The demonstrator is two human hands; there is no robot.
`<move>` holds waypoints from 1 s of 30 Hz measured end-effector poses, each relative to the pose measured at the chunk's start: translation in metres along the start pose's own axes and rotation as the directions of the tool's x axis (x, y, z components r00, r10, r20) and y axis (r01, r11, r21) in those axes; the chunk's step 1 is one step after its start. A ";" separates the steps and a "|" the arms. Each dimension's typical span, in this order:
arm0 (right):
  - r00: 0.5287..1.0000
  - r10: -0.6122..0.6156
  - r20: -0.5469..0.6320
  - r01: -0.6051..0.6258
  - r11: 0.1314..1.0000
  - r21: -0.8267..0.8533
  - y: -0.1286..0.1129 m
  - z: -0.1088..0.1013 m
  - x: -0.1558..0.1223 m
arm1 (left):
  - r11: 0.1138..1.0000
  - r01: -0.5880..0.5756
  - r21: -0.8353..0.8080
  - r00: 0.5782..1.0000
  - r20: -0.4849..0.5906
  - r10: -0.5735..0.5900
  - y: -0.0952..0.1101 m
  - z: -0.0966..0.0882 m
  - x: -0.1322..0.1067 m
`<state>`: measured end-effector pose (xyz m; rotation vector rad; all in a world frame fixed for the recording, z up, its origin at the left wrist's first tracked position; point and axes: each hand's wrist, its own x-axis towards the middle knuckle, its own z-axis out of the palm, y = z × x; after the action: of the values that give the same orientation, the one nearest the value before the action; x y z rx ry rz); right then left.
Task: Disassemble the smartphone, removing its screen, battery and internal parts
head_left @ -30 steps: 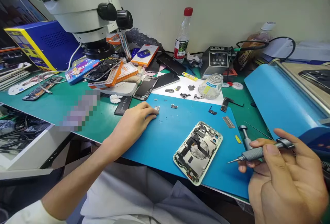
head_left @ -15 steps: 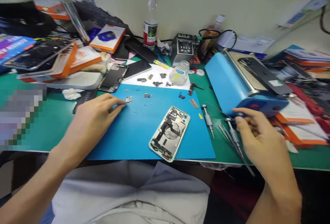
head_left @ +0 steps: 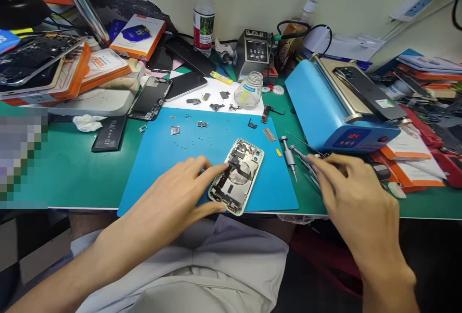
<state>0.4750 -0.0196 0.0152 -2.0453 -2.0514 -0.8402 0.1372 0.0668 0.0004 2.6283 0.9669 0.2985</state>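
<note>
A phone housing [head_left: 236, 178] with its innards exposed lies tilted on the blue mat [head_left: 162, 159]. My left hand [head_left: 173, 193] reaches to its left edge, thumb and index finger spread, the index fingertip over the edge and the thumb by the lower corner. My right hand [head_left: 353, 193] is closed, pinching a grey precision screwdriver [head_left: 303, 155] to the right of the mat. Beside that lies another screwdriver [head_left: 288, 155]. Tweezers lie partly hidden by the right hand. Small metal brackets [head_left: 175, 131] and several tiny screws are scattered on the mat's upper left.
A glass jar [head_left: 250, 91] and small parts stand on white paper behind the mat. The blue heating machine [head_left: 325, 111] carries a dark phone [head_left: 370, 93]. To the left lie a black battery [head_left: 109, 134] and a screen assembly [head_left: 151, 97]. A bottle [head_left: 204, 19] stands at the wall.
My left hand has left the small metal bracket and moved right to the phone housing. My right hand has shifted slightly left and now grips a screwdriver. The view has tilted down a little.
</note>
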 end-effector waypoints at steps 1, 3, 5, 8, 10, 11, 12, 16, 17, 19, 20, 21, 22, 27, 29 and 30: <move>1.000 -0.019 -0.006 0.019 1.000 -0.001 -0.001 0.002 -0.008 | 1.000 -0.007 0.007 1.000 -0.005 0.007 0.002 0.000 0.004; 0.999 -0.025 -0.038 0.025 1.000 0.008 -0.002 0.008 -0.022 | 0.999 -0.014 0.033 1.000 -0.026 0.014 0.007 0.002 0.010; 0.999 0.033 -0.016 -0.033 0.999 0.039 -0.002 0.011 -0.031 | 0.998 -0.008 0.059 0.999 -0.051 0.011 0.012 0.006 0.016; 0.979 0.161 0.126 -0.176 0.977 0.120 0.002 0.006 -0.034 | 1.000 -0.015 0.022 0.999 -0.032 0.016 0.016 0.009 0.022; 0.955 0.200 0.219 -0.240 0.956 0.172 0.006 0.001 -0.032 | 0.997 -0.012 -0.073 1.000 -0.010 0.011 0.016 0.007 0.024; 0.948 0.197 0.249 -0.250 0.947 0.202 0.008 -0.001 -0.030 | 0.991 -0.009 -0.132 1.000 -0.003 0.009 0.015 0.006 0.024; 0.945 0.187 0.269 -0.253 0.938 0.237 0.009 -0.001 -0.027 | 0.982 -0.008 -0.188 1.000 0.003 0.009 0.014 0.004 0.023; 0.950 0.127 0.286 -0.230 0.904 0.361 0.015 0.003 -0.015 | 0.946 -0.052 -0.321 0.996 0.049 0.071 0.009 -0.002 0.020; 0.951 0.126 0.281 -0.229 0.900 0.371 0.016 0.005 -0.012 | 0.942 -0.071 -0.329 0.994 0.054 0.094 0.009 -0.002 0.019; 0.953 0.136 0.271 -0.234 0.898 0.372 0.016 0.008 -0.009 | 0.936 -0.120 -0.330 0.988 0.051 0.145 0.008 -0.001 0.019; 0.953 0.143 0.266 -0.239 0.895 0.376 0.015 0.009 -0.009 | 0.934 -0.141 -0.327 0.986 0.044 0.164 0.008 0.000 0.019; 0.953 0.148 0.264 -0.245 0.889 0.387 0.013 0.009 -0.009 | 0.933 -0.156 -0.325 0.983 0.038 0.177 0.007 0.001 0.018; 0.952 0.150 0.266 -0.251 0.879 0.405 0.011 0.009 -0.010 | 0.930 -0.168 -0.326 0.982 0.030 0.187 0.007 0.003 0.018; 0.938 0.206 0.279 -0.333 0.756 0.563 0.001 0.000 -0.011 | 0.918 -0.146 -0.369 0.985 0.031 0.169 0.006 0.007 0.015; 0.926 0.294 0.237 -0.375 0.641 0.670 -0.001 -0.005 -0.004 | 0.918 -0.080 -0.389 0.992 0.061 0.112 0.007 0.007 0.015; 0.909 0.364 0.202 -0.388 0.567 0.727 -0.002 -0.006 0.001 | 0.918 -0.047 -0.394 0.994 0.076 0.083 0.008 0.007 0.015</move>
<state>0.4713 -0.0216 0.0201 -1.8375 -1.4598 0.1490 0.1555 0.0697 -0.0014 2.2860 0.7043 0.3447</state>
